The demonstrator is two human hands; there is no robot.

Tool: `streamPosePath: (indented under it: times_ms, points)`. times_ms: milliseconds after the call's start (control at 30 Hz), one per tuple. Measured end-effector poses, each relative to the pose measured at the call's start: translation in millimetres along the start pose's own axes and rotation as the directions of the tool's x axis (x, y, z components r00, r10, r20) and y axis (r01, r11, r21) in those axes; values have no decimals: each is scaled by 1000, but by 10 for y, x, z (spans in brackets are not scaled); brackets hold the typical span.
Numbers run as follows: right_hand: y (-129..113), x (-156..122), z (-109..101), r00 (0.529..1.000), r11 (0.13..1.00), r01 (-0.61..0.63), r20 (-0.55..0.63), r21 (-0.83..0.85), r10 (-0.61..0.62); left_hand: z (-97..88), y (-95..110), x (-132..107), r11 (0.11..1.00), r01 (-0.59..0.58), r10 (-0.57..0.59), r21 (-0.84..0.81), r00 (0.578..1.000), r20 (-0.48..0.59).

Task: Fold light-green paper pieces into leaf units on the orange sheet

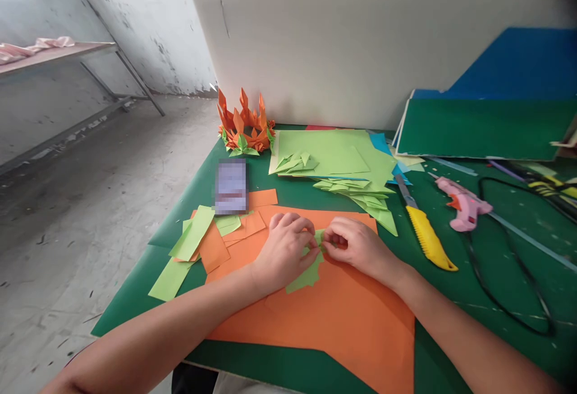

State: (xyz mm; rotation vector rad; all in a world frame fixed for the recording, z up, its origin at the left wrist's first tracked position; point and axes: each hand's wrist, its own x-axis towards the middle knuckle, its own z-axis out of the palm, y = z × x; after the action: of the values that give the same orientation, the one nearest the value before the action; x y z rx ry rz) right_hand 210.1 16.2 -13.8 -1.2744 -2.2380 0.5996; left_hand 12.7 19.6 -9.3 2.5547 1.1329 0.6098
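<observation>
Over a large orange paper sheet (351, 316), my left hand (286, 250) and my right hand (356, 244) meet with fingers bent in a pinch. Between the fingertips is a small piece of light green paper (320, 238), gripped from both sides and partly hidden by the fingers. Beneath my left hand lies an uneven green paper piece (305, 281) on the orange sheet; whether it joins the held piece, I cannot tell. To the left, orange paper strips (213, 247) and green paper strips (195, 233) overlap the sheet's edge.
An orange and green folded-paper crown (246, 127) stands at the back. Nearby are a blurred phone-like rectangle (231, 187), green sheets (333, 145) and folded green pieces (367, 193). Right lie a yellow utility knife (428, 238) and a pink glue gun (466, 205) with a black cord (496, 307).
</observation>
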Motion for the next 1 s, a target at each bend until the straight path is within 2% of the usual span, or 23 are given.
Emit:
streamPosePath:
  times_ms: [300, 600, 1000]
  points:
    - [-8, 3, 13, 1000, 1000, 5, -17, -7, -5, 32, -18, 1, 1000, 3, -2, 24, 1000, -24]
    - [-1, 0, 13, 1000, 999, -29, 0, 25, 29, 76, -4, 7, 998, 59, -59, 19, 998, -28]
    - [-3, 2, -17, 996, 996, -68, 53, 61, 65, -165, -75, -54, 995, -90, 87, 31, 992, 87]
